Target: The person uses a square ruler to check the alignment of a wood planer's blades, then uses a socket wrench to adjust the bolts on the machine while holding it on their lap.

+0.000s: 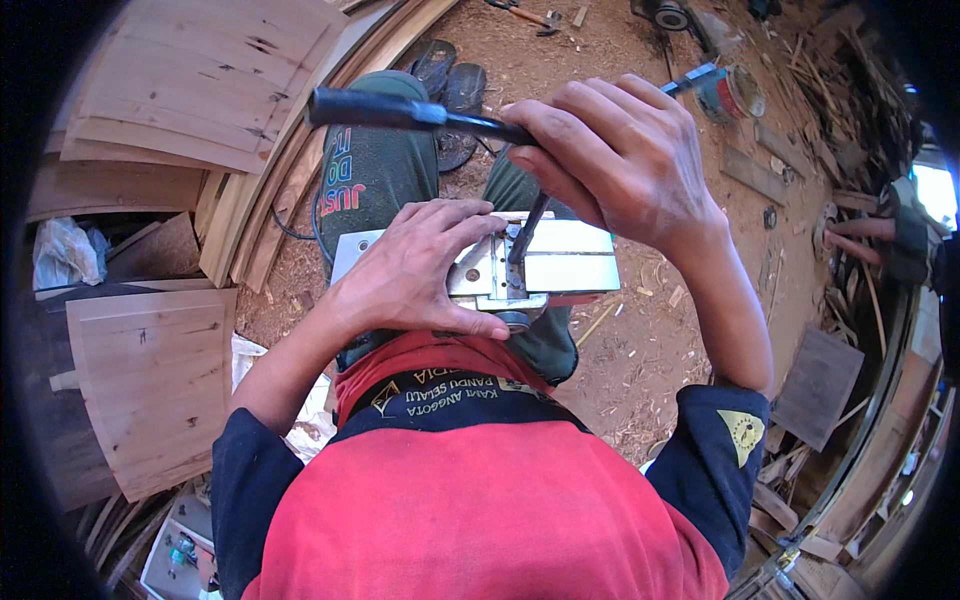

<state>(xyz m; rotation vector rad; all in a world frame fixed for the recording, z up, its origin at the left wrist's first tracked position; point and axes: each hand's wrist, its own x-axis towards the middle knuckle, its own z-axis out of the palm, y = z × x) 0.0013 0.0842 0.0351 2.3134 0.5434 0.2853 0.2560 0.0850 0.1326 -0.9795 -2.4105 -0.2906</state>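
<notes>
Seemingly midway, clasping metal-plated tool (570,255) with left hand (415,265), gripping T-handled wrench (380,108), not yet lifted clear, in right hand (630,165).

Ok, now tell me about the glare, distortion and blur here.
In the head view, the metal plate shines pale on its right side; at the right edge of the head view, a bright patch is blown out to white; also in the head view, the long planks look bowed, the corners fall to black, and the black handle looks fairly crisp.
</notes>
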